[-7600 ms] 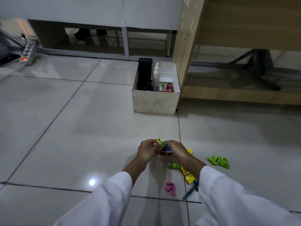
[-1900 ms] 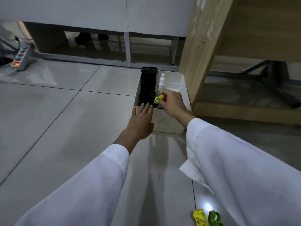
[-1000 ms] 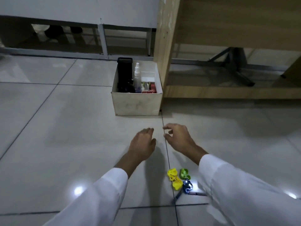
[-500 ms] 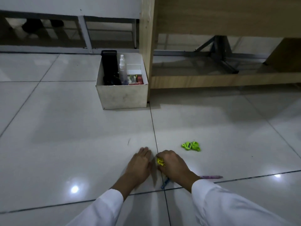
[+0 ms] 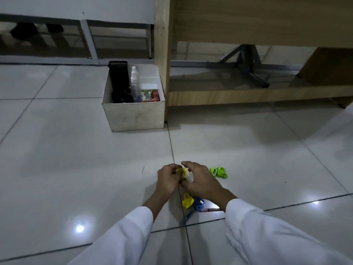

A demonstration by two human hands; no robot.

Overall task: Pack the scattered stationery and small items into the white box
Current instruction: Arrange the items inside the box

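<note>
The white box (image 5: pixel 134 116) stands on the tiled floor against a wooden desk leg, holding a black case, a spray bottle and small packets. Low over the floor, my left hand (image 5: pixel 167 180) pinches a small yellow item (image 5: pixel 181 171). My right hand (image 5: pixel 200 181) is close against it with fingers curled over a small pale piece; how it holds that piece is hidden. On the floor under my right wrist lie a yellow piece (image 5: pixel 187 201), a blue piece (image 5: pixel 198 204) and a pen (image 5: pixel 211 209). A green pair (image 5: pixel 218 172) lies just right of my right hand.
The wooden desk (image 5: pixel 248 22) with its low rail rises right of the box. A metal frame (image 5: pixel 89 43) and a white panel run along the back. Open tiles lie between my hands and the box.
Both hands have lifted off the floor and come together, the left now pinching a yellow item. The view has tilted so the box sits more central.
</note>
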